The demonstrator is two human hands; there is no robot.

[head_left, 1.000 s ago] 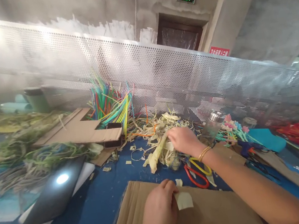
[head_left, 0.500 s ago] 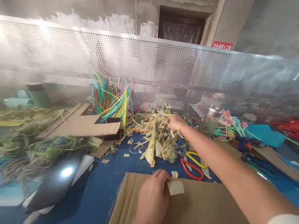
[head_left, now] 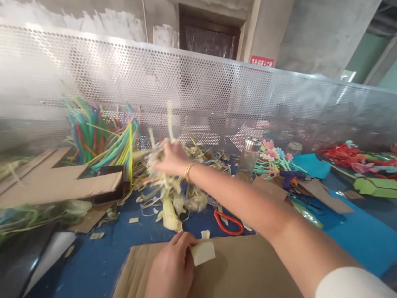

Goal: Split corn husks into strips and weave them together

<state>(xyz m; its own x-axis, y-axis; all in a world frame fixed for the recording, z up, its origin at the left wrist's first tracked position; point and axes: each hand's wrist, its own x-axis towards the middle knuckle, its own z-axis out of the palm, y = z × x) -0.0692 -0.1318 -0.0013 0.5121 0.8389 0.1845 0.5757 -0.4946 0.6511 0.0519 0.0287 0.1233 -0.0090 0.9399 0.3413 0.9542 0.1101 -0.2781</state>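
Observation:
My left hand (head_left: 174, 272) is closed at the far edge of a brown cardboard sheet (head_left: 240, 277), its fingertips beside a small cream piece (head_left: 203, 254) lying on the cardboard. My right hand (head_left: 173, 160) reaches forward into a tangled heap of dry, pale husk-like strips (head_left: 172, 207). Motion smears its fingers, but they look closed around some strips, with pale ends standing up behind the hand. Red-handled scissors (head_left: 229, 223) lie under my right forearm, just beyond the cardboard; the forearm hides part of them.
Colourful pipe cleaners (head_left: 95, 134) stand behind a cut cardboard piece (head_left: 57, 177) at left. A dark device (head_left: 18, 265) lies nearer me. To the right are a glass bottle (head_left: 250, 156), paper flowers (head_left: 273, 150) and blue sheets (head_left: 368, 238). A perforated metal screen (head_left: 116, 76) runs behind.
The view has swung right. My right hand has moved left across the heap, and pale strips now stick up beside it. My left hand stays at the cardboard's far edge.

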